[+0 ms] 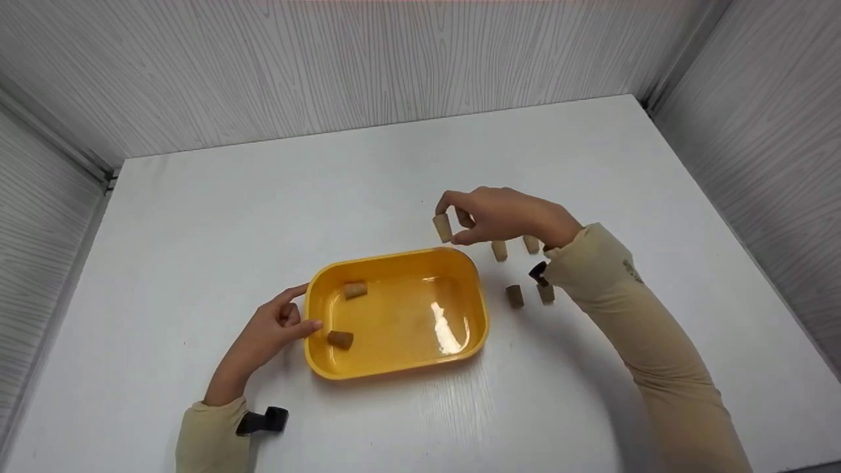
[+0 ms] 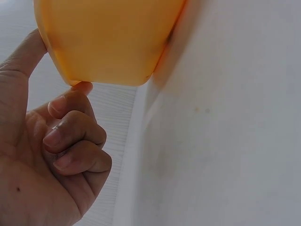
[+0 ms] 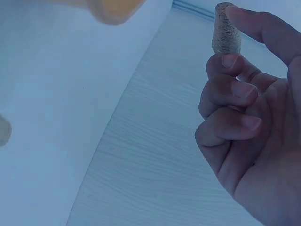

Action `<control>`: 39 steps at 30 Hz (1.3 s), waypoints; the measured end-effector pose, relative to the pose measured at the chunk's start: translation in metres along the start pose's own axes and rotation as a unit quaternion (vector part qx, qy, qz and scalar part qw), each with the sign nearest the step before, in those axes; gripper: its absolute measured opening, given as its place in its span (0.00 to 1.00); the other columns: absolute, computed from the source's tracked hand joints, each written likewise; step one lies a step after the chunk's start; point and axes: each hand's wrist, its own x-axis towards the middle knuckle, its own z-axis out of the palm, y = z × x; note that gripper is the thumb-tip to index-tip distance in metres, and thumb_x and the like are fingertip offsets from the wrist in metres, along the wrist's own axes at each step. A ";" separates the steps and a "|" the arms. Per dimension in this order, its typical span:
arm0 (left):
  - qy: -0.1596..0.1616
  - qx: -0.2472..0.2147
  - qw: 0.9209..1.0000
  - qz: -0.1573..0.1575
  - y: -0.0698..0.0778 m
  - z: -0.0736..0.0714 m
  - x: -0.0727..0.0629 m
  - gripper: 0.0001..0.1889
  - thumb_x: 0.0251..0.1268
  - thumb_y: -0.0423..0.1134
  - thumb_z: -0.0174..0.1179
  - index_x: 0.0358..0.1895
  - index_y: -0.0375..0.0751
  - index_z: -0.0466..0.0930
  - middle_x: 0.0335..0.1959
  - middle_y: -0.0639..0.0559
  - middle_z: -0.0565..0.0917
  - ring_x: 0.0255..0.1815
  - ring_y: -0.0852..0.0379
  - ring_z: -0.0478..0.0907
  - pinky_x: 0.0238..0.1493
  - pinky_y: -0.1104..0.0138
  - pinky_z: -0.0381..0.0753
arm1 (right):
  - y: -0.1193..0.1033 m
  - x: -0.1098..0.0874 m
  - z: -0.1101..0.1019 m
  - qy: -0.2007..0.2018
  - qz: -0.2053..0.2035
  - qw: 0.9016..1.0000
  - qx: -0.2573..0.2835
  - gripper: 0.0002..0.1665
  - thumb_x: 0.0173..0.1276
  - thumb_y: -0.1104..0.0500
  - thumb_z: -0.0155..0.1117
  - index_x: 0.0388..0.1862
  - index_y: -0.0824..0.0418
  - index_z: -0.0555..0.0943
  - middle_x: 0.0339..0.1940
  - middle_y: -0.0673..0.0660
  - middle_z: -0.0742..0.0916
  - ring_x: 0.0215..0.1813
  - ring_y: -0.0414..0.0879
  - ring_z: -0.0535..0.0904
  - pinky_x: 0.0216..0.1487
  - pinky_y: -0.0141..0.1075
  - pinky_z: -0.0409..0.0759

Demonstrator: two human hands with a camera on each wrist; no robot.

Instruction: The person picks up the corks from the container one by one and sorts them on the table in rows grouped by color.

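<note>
Between thumb and index finger my right hand (image 1: 502, 215) pinches a tapered cork stopper (image 1: 442, 228), just past the far right corner of a yellow plastic tub (image 1: 394, 369). The right wrist view shows the cork (image 3: 226, 30) at the fingertips, with the other fingers curled into the palm. My left hand (image 1: 266, 332) grips the tub's left end, thumb over the rim and the index finger against the outside. Inside the tub, toward its left, lie a lighter cork (image 1: 355, 290) and a darker brown cork (image 1: 340, 339), both on their sides.
To the right of the tub, several corks stand on the white table (image 1: 263, 203): a dark one (image 1: 514, 296), a light one (image 1: 499, 250), and others partly covered by my right wrist and its black strap (image 1: 539, 270). Grey wood-grain panels (image 1: 368, 66) border the table.
</note>
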 end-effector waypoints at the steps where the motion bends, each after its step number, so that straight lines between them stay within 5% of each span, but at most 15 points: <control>1: 0.001 0.001 1.000 0.001 0.000 0.000 0.000 0.33 0.60 0.44 0.67 0.68 0.43 0.67 0.24 0.53 0.64 0.23 0.61 0.61 0.27 0.71 0.62 | 0.005 -0.004 -0.001 0.004 0.008 1.000 0.003 0.26 0.67 0.50 0.63 0.62 0.50 0.70 0.36 0.54 0.80 0.31 0.46 0.73 0.36 0.37 0.73; 22: 0.000 -0.021 1.000 -0.003 0.003 -0.001 0.000 0.32 0.60 0.42 0.67 0.67 0.44 0.68 0.24 0.53 0.64 0.23 0.62 0.60 0.27 0.71 0.61 | 0.116 -0.086 -0.005 0.067 0.102 0.992 0.044 0.25 0.70 0.56 0.59 0.63 0.58 0.68 0.36 0.58 0.81 0.32 0.46 0.74 0.35 0.38 0.71; 39: 0.003 -0.013 1.000 -0.003 -0.001 0.001 0.001 0.32 0.60 0.43 0.66 0.68 0.44 0.68 0.24 0.54 0.64 0.23 0.63 0.60 0.27 0.72 0.62 | 0.166 -0.090 0.037 0.027 0.156 0.986 0.057 0.25 0.70 0.56 0.57 0.63 0.59 0.68 0.45 0.66 0.82 0.40 0.52 0.78 0.41 0.45 0.74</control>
